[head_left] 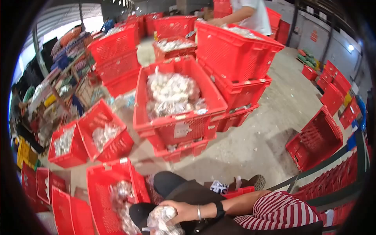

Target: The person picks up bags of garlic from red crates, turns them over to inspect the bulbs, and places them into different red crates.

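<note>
My right hand [178, 211], with a bracelet and a dark band at the wrist, reaches in from the right. Its fingers are closed round a clear plastic bag [161, 220] filled with whitish lumps, whose kind I cannot make out. The bag is above my lap, by a dark-clothed knee [140, 213]. Just left of it stands a red plastic crate [100, 196] with more filled bags [123, 192] inside. My left hand does not show.
Ahead, a red crate [178, 125] of bags tops a stack. Taller stacks [235, 51] stand behind it, where a person in a white top [254, 15] works. Two crates [103, 133] sit on the floor at left. A tipped crate [317, 137] lies at right.
</note>
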Tool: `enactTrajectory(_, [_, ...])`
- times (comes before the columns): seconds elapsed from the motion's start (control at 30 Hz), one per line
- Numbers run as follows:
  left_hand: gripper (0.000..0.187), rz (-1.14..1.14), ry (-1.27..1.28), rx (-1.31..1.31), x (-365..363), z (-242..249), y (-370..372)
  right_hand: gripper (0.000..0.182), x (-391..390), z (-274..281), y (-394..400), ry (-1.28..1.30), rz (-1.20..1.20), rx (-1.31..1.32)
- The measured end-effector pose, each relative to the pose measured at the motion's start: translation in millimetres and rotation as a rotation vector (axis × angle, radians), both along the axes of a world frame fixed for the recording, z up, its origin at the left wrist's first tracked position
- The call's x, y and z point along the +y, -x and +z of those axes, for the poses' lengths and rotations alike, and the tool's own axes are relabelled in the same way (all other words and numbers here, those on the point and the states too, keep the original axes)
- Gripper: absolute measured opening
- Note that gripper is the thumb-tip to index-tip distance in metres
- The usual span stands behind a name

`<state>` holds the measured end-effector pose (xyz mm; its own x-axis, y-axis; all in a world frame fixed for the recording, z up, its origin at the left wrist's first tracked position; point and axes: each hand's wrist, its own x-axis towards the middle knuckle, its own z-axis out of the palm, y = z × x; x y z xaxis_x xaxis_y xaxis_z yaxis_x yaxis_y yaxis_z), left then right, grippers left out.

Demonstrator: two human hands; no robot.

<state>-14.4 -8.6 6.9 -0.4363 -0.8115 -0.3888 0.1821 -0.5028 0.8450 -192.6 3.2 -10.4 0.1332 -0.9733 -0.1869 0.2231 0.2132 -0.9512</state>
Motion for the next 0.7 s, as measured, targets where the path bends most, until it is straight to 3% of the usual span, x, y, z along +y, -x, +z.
enactTrajectory(0.03, [0.072, -0.008, 0.016, -0.007, -3, -1, 5, 0.078, -2, 7, 3, -0.035, -0.041, 0.129])
enactTrajectory(0.1, [0.072, -0.012, 0.040, -0.023, -5, -2, 10, 0.077, -6, 7, 10, -0.322, -0.052, -0.180])
enactTrajectory(0.23, [0.071, 0.010, 0.074, -0.004, -9, -8, 13, 0.083, 0, 14, 14, -0.329, -0.071, -0.352])
enactTrajectory(0.33, [0.071, 0.041, 0.093, 0.079, -9, -16, 5, 0.101, 4, 21, 8, 0.156, -0.084, -0.120])
enactTrajectory(0.37, [0.071, 0.058, 0.088, 0.133, -10, -20, 1, 0.101, 2, 26, 11, 0.275, -0.059, 0.155])
enactTrajectory(0.43, [0.070, 0.081, -0.089, 0.235, -11, -25, -10, 0.087, -3, 25, 12, 0.288, -0.138, 0.150])
enactTrajectory(0.47, [0.066, 0.094, -0.230, 0.481, -11, 7, -1, 0.075, -5, 32, 12, 0.177, -0.140, -0.128])
enactTrajectory(0.5, [0.066, 0.004, -0.138, 0.353, -14, 11, -5, 0.065, -8, 37, 14, 0.084, -0.162, -0.251])
enactTrajectory(0.57, [0.060, -0.006, -0.217, 0.466, -16, 27, -2, 0.058, -6, 43, 18, -0.002, -0.175, -0.362])
enactTrajectory(0.7, [0.067, -0.060, -0.168, 0.446, -18, 17, -7, 0.052, -1, 53, 17, -0.129, -0.192, -0.357])
